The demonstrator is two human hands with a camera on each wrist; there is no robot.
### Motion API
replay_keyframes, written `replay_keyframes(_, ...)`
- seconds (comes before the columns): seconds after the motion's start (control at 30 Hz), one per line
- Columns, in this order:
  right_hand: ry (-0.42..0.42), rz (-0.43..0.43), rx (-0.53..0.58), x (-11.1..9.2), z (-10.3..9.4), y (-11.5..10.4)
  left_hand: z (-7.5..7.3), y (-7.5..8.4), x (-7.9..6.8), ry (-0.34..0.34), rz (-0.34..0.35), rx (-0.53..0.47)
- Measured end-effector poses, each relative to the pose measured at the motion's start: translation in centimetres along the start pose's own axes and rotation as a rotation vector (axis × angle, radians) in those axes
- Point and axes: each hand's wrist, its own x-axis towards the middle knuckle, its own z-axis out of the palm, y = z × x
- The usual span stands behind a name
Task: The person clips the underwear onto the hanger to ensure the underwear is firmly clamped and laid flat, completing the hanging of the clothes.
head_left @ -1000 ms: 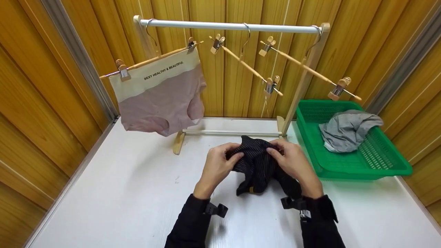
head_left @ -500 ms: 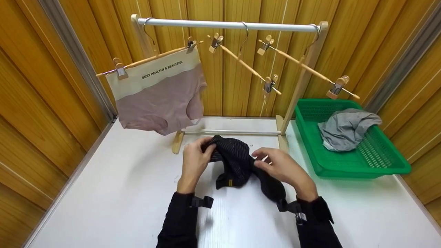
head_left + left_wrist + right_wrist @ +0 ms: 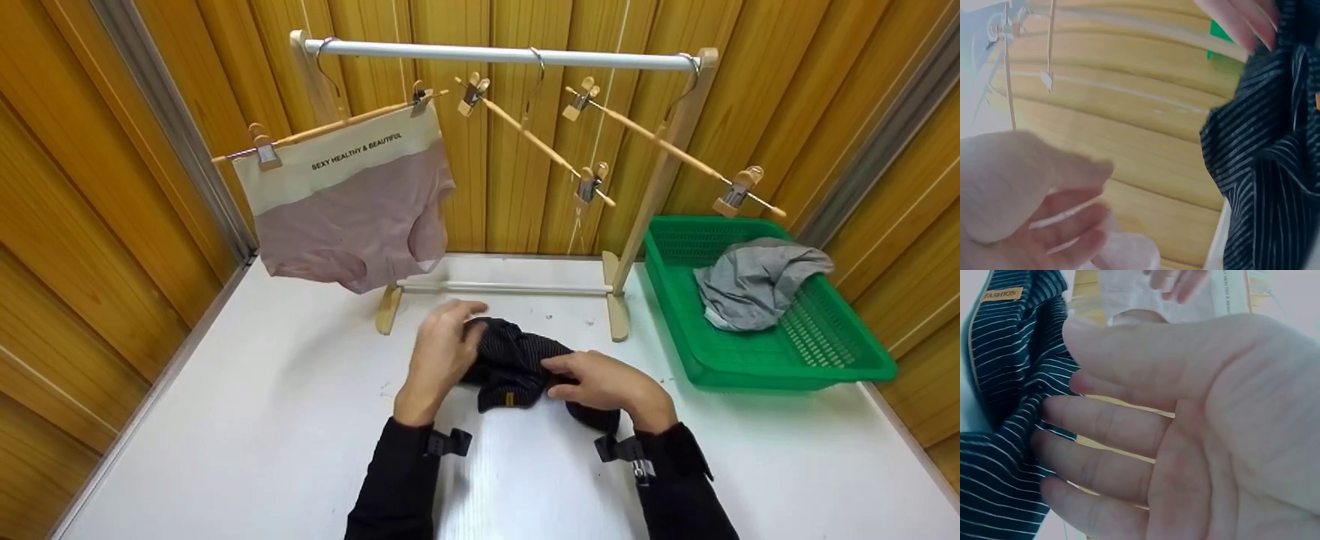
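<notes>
A crumpled black garment with thin white stripes (image 3: 536,349) lies on the white table (image 3: 315,420). Its small tag, reading FASHION in the right wrist view (image 3: 1002,294), faces up near the front edge. My left hand (image 3: 441,352) is at the garment's left end; in the left wrist view its loosely bent fingers (image 3: 1072,225) hold nothing and stand apart from the cloth. From the right, my right hand (image 3: 604,382) reaches over the garment. Its nearly straight fingers (image 3: 1106,422) have their tips right at the striped folds in the right wrist view.
Behind stands a rack with a white rail (image 3: 450,52). Pink panties (image 3: 352,217) hang clipped at left; two bare clip hangers (image 3: 529,139) hang beside them. A green basket (image 3: 697,371) at right holds a crumpled grey garment (image 3: 757,285). Yellow wood-look panels (image 3: 510,217) enclose the table.
The striped garment moved left while the left hand held it up, then it came down onto the table. The left hand has let go; the right hand has loosened and shifted slightly left.
</notes>
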Motion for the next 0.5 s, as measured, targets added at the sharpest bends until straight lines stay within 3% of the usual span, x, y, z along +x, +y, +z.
replay_keyframes(0.1, 0.021, 0.040, -0.030, 0.1, 0.2, 0.4, 0.6, 1.0, -0.2, -0.255, 0.043, -0.049)
replay_keyframes(0.2, 0.038, 0.089, -0.037, 0.1, 0.4, 0.8, 1.7, 1.6, -0.8, -0.548, -0.004, -0.076)
replay_keyframes(0.27, 0.049, 0.116, -0.032, 0.2, 0.6, 1.1, 2.7, 1.6, -1.3, -0.673, -0.033, -0.049)
replay_keyframes(0.33, 0.059, 0.136, -0.027, 0.2, 0.7, 1.5, 3.7, 1.5, -1.8, -0.733, -0.040, 0.001)
replay_keyframes(0.5, 0.072, 0.171, -0.029, 0.5, 0.9, 2.5, 5.3, 1.0, -2.4, -0.719, -0.022, 0.124)
